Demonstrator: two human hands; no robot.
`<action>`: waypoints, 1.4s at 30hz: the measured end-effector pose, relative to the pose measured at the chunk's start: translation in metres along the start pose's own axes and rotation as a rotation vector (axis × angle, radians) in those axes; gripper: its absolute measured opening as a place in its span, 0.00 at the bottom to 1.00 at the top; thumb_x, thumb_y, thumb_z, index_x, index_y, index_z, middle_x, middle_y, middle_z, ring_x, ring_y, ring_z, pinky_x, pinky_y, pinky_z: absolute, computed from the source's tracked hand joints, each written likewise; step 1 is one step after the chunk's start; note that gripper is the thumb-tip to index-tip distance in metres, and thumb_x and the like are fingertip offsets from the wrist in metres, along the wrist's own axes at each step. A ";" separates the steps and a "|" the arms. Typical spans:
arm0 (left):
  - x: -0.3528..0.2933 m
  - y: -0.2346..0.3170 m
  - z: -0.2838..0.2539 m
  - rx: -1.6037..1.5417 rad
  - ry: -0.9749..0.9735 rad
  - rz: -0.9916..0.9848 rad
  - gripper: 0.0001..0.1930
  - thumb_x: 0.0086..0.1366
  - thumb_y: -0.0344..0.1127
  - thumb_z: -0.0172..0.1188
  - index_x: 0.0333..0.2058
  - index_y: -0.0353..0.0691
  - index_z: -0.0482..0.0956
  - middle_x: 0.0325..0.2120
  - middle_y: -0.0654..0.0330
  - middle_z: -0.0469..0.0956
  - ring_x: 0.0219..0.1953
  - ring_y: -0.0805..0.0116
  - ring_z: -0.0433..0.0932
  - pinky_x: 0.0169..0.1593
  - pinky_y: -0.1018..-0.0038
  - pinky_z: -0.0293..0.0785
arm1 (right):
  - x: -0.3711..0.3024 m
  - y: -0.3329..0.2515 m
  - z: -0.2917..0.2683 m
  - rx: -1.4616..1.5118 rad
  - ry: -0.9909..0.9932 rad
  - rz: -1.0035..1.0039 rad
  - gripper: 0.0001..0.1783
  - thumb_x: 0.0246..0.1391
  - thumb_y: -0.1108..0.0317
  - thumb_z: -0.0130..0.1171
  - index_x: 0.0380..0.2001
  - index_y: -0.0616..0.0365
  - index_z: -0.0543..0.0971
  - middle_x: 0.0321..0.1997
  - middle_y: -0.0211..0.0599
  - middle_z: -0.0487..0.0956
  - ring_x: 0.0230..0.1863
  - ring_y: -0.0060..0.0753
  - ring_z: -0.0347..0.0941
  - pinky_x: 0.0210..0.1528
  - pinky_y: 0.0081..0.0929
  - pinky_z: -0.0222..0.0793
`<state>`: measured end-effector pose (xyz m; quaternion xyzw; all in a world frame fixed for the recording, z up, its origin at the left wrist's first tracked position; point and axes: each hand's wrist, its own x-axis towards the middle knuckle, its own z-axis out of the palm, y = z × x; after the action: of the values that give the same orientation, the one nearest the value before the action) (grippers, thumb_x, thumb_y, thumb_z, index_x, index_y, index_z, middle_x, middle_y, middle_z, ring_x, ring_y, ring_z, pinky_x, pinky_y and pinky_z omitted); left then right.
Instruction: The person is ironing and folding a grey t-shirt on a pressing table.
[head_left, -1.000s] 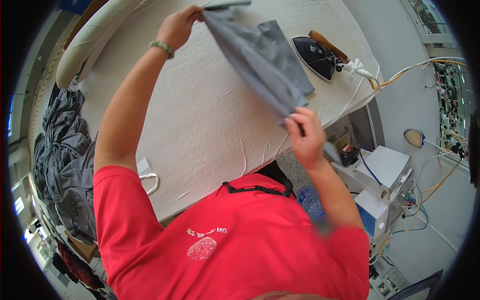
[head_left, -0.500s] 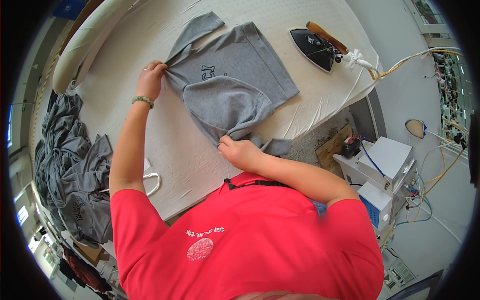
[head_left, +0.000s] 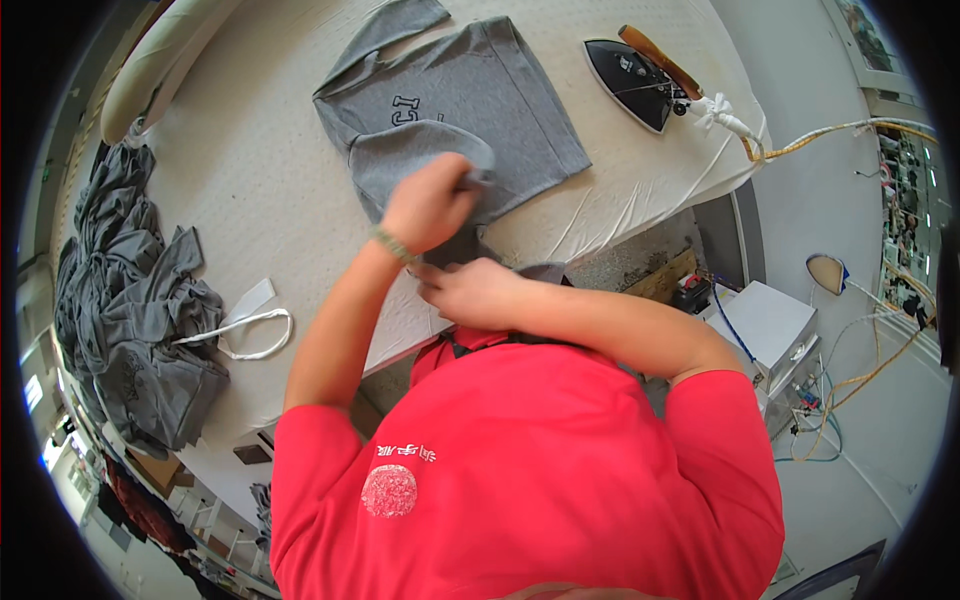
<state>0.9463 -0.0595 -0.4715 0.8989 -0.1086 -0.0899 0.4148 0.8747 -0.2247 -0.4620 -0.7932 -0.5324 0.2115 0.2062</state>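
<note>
A grey sweatshirt [head_left: 520, 110] with dark printed letters lies on the white-covered pressing table, its chest side up. One sleeve stretches out at the far left, and a rounded fold of its cloth bulges over the near part. Over that fold is my left hand [head_left: 432, 203], a little blurred, with its fingers curled on the cloth's edge. Just nearer to me, my right hand [head_left: 480, 294] is closed on the sweatshirt's near end by the table edge. Its fingertips are partly hidden behind my left wrist.
An iron [head_left: 632, 85] with a wooden handle rests at the far right, its hose running off right. Crumpled grey garments [head_left: 140, 330] are heaped at the left. A white loop of cord [head_left: 262, 335] lies beside them. White equipment boxes [head_left: 765, 325] stand to the right.
My left hand has let go of the sweatshirt's far left corner and come right and nearer, onto the fold. My right hand stays at the near end. The fold has shifted and flattened somewhat.
</note>
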 end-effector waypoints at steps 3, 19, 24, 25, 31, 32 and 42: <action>-0.104 -0.035 -0.034 -0.532 0.526 -0.194 0.16 0.67 0.25 0.56 0.53 0.36 0.78 0.43 0.59 0.83 0.44 0.69 0.80 0.51 0.69 0.77 | -0.047 0.055 -0.054 0.016 0.387 -0.139 0.09 0.58 0.67 0.62 0.41 0.55 0.83 0.55 0.45 0.85 0.51 0.46 0.84 0.52 0.41 0.82; -0.117 0.107 0.193 -1.089 1.162 -1.020 0.11 0.70 0.38 0.65 0.45 0.39 0.76 0.36 0.58 0.82 0.36 0.64 0.83 0.38 0.68 0.80 | -0.152 0.338 -0.202 -0.473 0.467 0.745 0.40 0.64 0.48 0.64 0.72 0.56 0.66 0.57 0.48 0.81 0.55 0.53 0.80 0.57 0.51 0.75; -0.175 0.098 0.152 -0.135 0.873 -1.065 0.13 0.64 0.33 0.67 0.45 0.38 0.76 0.33 0.57 0.82 0.31 0.59 0.82 0.36 0.64 0.79 | -0.161 0.342 -0.202 -0.464 0.426 0.726 0.39 0.64 0.49 0.64 0.72 0.54 0.66 0.58 0.48 0.81 0.56 0.53 0.80 0.59 0.48 0.74; -0.179 0.101 0.144 0.453 0.413 -1.100 0.15 0.64 0.33 0.68 0.47 0.38 0.76 0.35 0.54 0.83 0.32 0.55 0.82 0.39 0.61 0.80 | -0.166 0.346 -0.200 -0.514 0.463 0.698 0.38 0.64 0.50 0.64 0.71 0.54 0.67 0.58 0.47 0.81 0.56 0.53 0.80 0.59 0.47 0.74; -0.144 0.081 0.086 0.453 0.592 -0.757 0.15 0.69 0.34 0.63 0.53 0.41 0.79 0.41 0.53 0.83 0.45 0.53 0.84 0.48 0.62 0.80 | -0.161 0.286 -0.198 -0.367 0.806 0.219 0.23 0.65 0.62 0.64 0.60 0.55 0.79 0.54 0.42 0.83 0.54 0.48 0.81 0.58 0.40 0.75; -0.118 0.074 0.066 0.423 0.611 -0.644 0.16 0.69 0.34 0.63 0.54 0.41 0.80 0.45 0.53 0.84 0.48 0.52 0.84 0.51 0.62 0.80 | -0.161 0.276 -0.183 -0.177 0.747 0.178 0.19 0.64 0.65 0.64 0.56 0.56 0.81 0.51 0.41 0.85 0.51 0.45 0.82 0.55 0.39 0.76; 0.140 -0.084 -0.055 0.666 0.358 -0.007 0.15 0.73 0.38 0.60 0.54 0.40 0.82 0.51 0.51 0.84 0.56 0.46 0.80 0.62 0.57 0.74 | -0.115 0.242 -0.113 0.416 0.252 0.572 0.13 0.62 0.64 0.65 0.47 0.56 0.83 0.39 0.41 0.85 0.40 0.45 0.84 0.42 0.40 0.78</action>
<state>1.1045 -0.0038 -0.5109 0.9864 -0.0548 0.1075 0.1117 1.0809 -0.4280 -0.4886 -0.8709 -0.2053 0.2650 0.3594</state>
